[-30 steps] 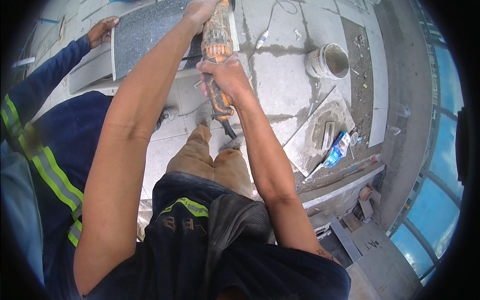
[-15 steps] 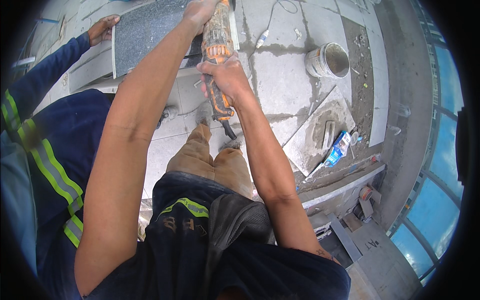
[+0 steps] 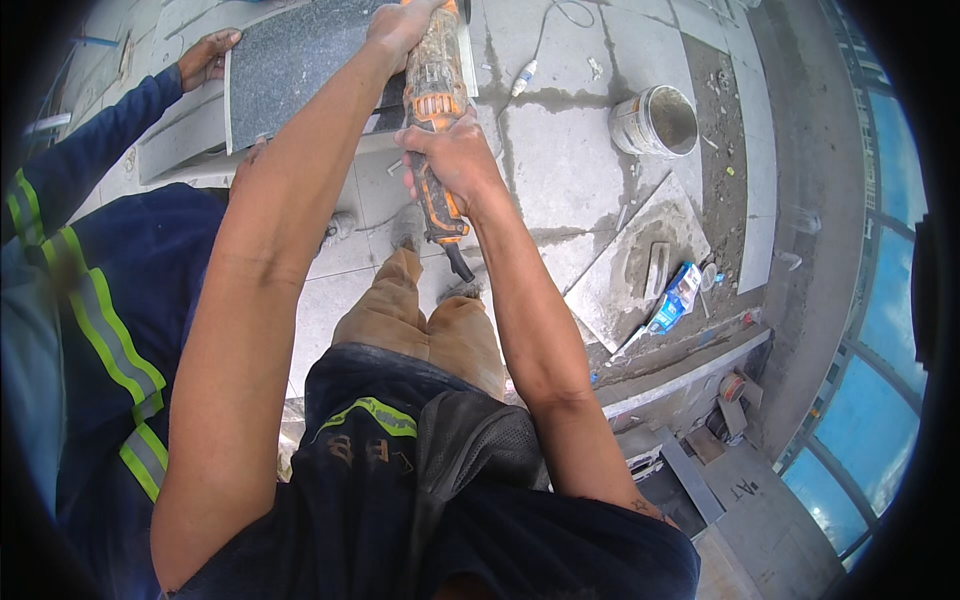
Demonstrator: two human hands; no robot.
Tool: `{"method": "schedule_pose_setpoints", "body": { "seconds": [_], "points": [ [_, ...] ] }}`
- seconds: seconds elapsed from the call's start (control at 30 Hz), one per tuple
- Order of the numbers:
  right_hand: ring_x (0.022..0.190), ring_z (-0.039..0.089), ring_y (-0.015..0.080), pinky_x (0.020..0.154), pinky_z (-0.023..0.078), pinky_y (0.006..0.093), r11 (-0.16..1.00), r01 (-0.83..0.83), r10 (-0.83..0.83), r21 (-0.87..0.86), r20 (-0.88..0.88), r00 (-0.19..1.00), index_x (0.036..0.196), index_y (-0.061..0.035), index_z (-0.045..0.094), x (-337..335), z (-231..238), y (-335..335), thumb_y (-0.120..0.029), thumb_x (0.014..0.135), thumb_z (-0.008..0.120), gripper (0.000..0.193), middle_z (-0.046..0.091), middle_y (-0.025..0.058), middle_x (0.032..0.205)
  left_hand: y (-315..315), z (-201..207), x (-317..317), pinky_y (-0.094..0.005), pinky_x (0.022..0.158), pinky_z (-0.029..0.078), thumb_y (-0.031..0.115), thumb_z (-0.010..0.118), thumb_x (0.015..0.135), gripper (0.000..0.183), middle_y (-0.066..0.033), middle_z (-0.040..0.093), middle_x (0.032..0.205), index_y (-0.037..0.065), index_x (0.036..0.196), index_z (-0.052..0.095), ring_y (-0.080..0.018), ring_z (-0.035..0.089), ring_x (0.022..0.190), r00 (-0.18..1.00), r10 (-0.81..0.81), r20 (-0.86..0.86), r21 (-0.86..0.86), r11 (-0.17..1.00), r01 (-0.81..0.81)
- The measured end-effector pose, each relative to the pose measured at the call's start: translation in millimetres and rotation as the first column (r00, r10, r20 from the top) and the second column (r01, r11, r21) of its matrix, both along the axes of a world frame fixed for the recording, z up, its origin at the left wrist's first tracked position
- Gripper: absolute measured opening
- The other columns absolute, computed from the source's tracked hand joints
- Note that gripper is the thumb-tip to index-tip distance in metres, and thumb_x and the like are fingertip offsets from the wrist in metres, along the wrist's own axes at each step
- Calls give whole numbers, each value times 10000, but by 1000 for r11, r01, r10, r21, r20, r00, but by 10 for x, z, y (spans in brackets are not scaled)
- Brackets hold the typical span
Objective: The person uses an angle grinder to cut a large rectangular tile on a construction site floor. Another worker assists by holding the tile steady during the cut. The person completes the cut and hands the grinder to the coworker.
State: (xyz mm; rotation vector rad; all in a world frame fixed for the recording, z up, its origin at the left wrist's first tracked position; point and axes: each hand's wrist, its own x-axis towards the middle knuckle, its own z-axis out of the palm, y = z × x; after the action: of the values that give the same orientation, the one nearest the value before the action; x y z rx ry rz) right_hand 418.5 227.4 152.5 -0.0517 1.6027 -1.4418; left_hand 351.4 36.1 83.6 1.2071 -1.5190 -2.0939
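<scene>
Both my hands are closed on a dusty orange and dark angle grinder (image 3: pixel 434 82), held out in front of me. At its far end is my left hand (image 3: pixel 400 30); the grinder's head there is cut off by the picture's top edge. My right hand (image 3: pixel 458 162) wraps round the rear handle, where a black cord stub hangs from the end. Beneath and to the left lies a dark grey speckled stone slab (image 3: pixel 300 72). A co-worker's hand (image 3: pixel 207 58) touches the slab's left edge, and their other hand (image 3: pixel 247 165) shows partly near its lower edge.
A white bucket (image 3: pixel 628 122) stands to the right on the paving tiles. A mortar-smeared board (image 3: pixel 640 225) bears a float (image 3: pixel 657 270) and a blue and white packet (image 3: pixel 682 292). A cable with a white connector (image 3: pixel 524 77) lies ahead. The co-worker crouches close at my left.
The co-worker at my left has shifted slightly, and more of their lower hand shows by the slab. My hands and the grinder stay almost in place.
</scene>
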Motion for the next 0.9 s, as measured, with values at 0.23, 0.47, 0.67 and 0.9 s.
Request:
{"method": "schedule_pose_setpoints", "body": {
  "seconds": [0.23, 0.47, 0.67, 0.9],
  "points": [
    [490, 632, 230, 361, 509, 366, 1000, 24, -24, -9, 0, 1000, 1123, 67, 354, 28, -37, 18, -34, 858, 745, 483, 612, 152, 729, 12, -41, 13, -438, 685, 588, 372, 760, 846, 557, -189, 726, 955, -137, 1060, 685, -268, 725, 795, 1000, -1, 14, -4, 1000, 1],
    [503, 636, 209, 402, 523, 337, 997, 10, -8, -71, 29, 1000, 909, 61, 600, -51, -121, -54, -61, 873, 736, 186, 633, 129, 724, -89, -114, -52, -444, 727, 582, 382, 742, 856, 573, -196, 737, 996, -139, 1091, 699, -278, 728, 843, 1000, -21, 12, -109, 994, 22],
    [499, 633, 195, 397, 524, 327, 999, 6, -5, -37, 25, 1000, 942, 71, 581, -15, -73, -50, -58, 873, 738, 215, 634, 130, 740, -81, -41, -49, -430, 684, 582, 356, 744, 855, 517, -174, 734, 943, -123, 1046, 708, -259, 723, 798, 999, -35, -37, 39, 999, 36],
    [487, 631, 202, 396, 531, 334, 1000, 13, -13, -14, 12, 1000, 1002, 91, 510, 18, -51, -30, -66, 879, 737, 303, 637, 139, 724, -30, -12, -8, -423, 652, 578, 333, 749, 848, 479, -166, 727, 910, -114, 1016, 708, -251, 718, 769, 1000, -7, 11, -25, 1000, 7]
  ]
}}
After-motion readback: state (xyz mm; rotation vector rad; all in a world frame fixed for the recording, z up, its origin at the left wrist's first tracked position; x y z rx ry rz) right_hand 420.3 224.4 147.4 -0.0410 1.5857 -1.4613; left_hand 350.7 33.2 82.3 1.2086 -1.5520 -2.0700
